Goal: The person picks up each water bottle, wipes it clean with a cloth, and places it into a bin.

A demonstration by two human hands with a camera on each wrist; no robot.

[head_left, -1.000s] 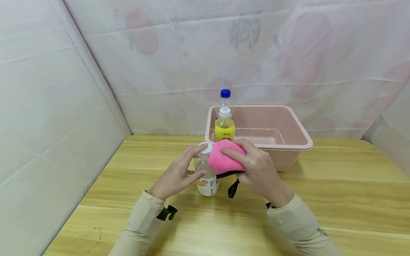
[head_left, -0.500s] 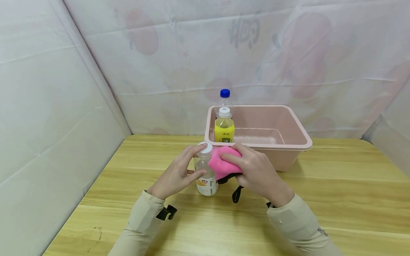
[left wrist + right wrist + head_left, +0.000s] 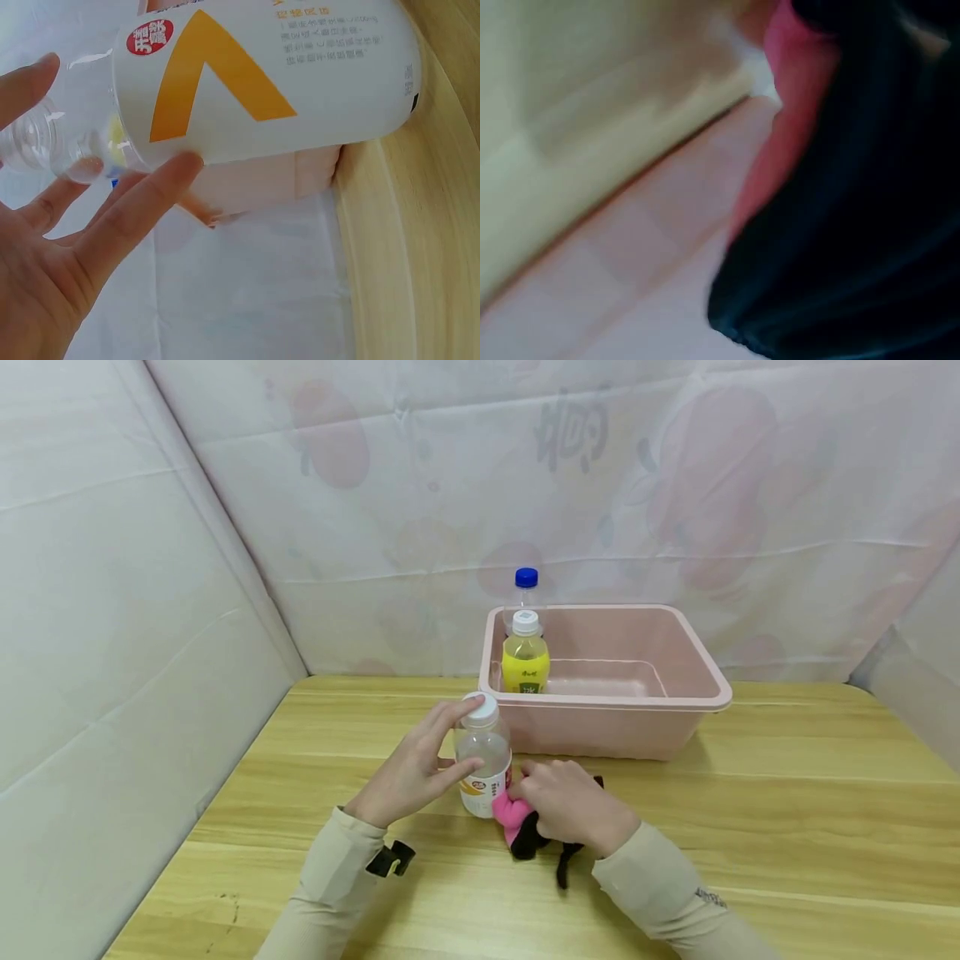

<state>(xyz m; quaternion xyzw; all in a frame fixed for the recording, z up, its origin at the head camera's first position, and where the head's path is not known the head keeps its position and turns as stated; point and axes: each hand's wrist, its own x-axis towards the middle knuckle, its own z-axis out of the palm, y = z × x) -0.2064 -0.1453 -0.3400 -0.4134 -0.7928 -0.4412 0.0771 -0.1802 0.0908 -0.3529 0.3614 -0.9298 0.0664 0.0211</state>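
A clear plastic bottle (image 3: 482, 747) with a white cap and a white label stands upright on the table. My left hand (image 3: 416, 768) holds it by the upper part, one fingertip on the cap and the thumb against the side. In the left wrist view the fingers of that hand (image 3: 52, 262) lie around the bottle (image 3: 262, 82). My right hand (image 3: 573, 802) grips a bunched pink cloth (image 3: 510, 814) with black trim and a dangling black strap, against the lower right of the label. Black fabric (image 3: 855, 210) fills much of the blurred right wrist view.
Behind the hands stands a pink plastic basin (image 3: 600, 727). Inside its left end are a yellow-labelled bottle (image 3: 526, 664) with a white cap and a clear bottle with a blue cap (image 3: 527, 577). Pale printed fabric (image 3: 450, 510) hangs behind and beside the wooden table (image 3: 300, 827).
My right hand has moved the pink cloth down the bottle's right side, from near the cap to the lower label. The left hand and the bottle have stayed in place.
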